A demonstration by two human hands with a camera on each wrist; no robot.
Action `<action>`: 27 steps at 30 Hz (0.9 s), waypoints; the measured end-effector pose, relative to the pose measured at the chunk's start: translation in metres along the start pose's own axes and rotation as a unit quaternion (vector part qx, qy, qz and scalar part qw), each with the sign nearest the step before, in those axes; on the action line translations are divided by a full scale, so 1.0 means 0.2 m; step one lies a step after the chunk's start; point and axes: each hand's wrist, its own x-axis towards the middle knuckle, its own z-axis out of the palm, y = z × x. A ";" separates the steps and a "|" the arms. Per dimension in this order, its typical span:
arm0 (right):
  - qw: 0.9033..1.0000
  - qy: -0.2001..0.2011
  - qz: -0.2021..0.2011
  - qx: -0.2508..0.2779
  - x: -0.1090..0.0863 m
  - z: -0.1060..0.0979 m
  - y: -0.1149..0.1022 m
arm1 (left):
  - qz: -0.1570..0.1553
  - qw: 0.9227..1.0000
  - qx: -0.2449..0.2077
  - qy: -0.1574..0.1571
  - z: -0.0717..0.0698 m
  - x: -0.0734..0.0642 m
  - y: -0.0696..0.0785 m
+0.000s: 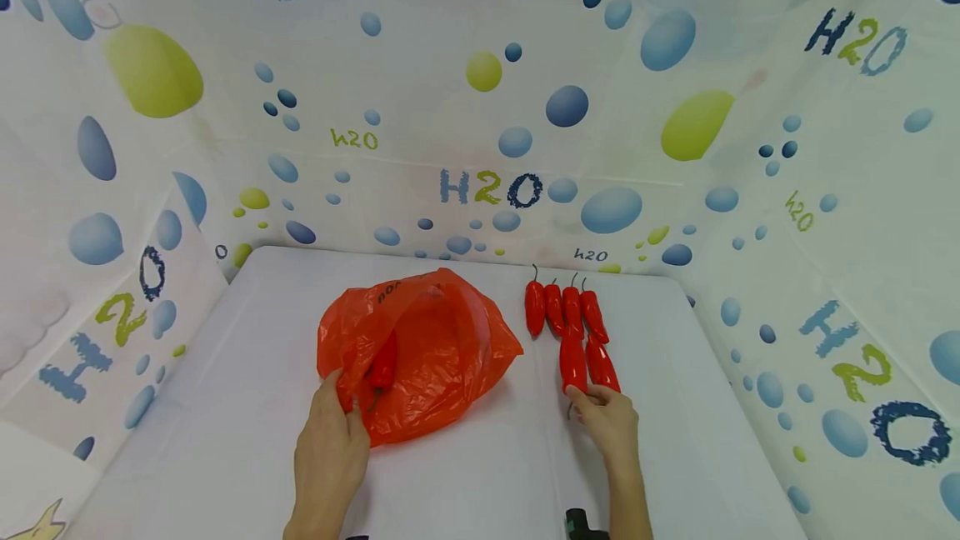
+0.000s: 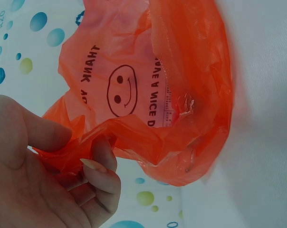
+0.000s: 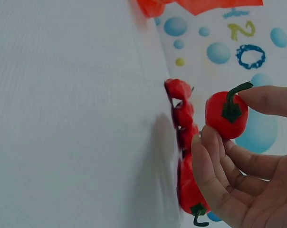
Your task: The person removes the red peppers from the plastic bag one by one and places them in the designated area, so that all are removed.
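An orange-red plastic bag [image 1: 442, 407] lies on its side with its mouth facing me. My left hand [image 1: 330, 448] pinches the edge of the mouth between thumb and fingers, as the left wrist view shows on the bag film [image 2: 129, 135]. Just inside the mouth a red pepper [image 1: 384, 363] is visible. My right hand [image 1: 609, 423] holds another red pepper [image 3: 222, 116] near its green stem, between thumb and fingers. Beside that hand lies a second pepper [image 1: 602, 365]. Behind, several red peppers [image 1: 535, 308] lie side by side with stems pointing away.
The white table [image 1: 465, 482] is enclosed by a patterned curtain [image 1: 420, 90] at the back and both sides. A dark object [image 1: 581, 525] shows at the bottom edge near my right forearm.
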 end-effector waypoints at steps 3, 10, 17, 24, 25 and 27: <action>1.000 0.001 0.004 -0.001 0.02 -0.01 0.02 | -0.001 1.000 0.000 -0.001 0.00 0.00 0.00; 1.000 0.009 0.008 -0.012 0.05 -0.02 0.06 | 0.010 1.000 -0.001 0.013 0.01 0.00 0.00; 1.000 0.015 0.005 -0.019 0.06 -0.02 0.07 | 0.009 1.000 -0.001 0.014 0.02 0.00 0.00; 0.999 0.021 0.002 -0.030 0.10 0.02 0.08 | 0.009 1.000 -0.002 0.016 0.03 0.01 0.00; 0.999 0.023 0.003 -0.033 0.10 0.02 0.09 | 0.008 1.000 -0.002 0.015 0.03 0.01 0.00; 0.999 0.030 0.006 -0.041 0.11 0.03 0.09 | 0.010 1.000 -0.002 0.017 0.03 0.01 0.00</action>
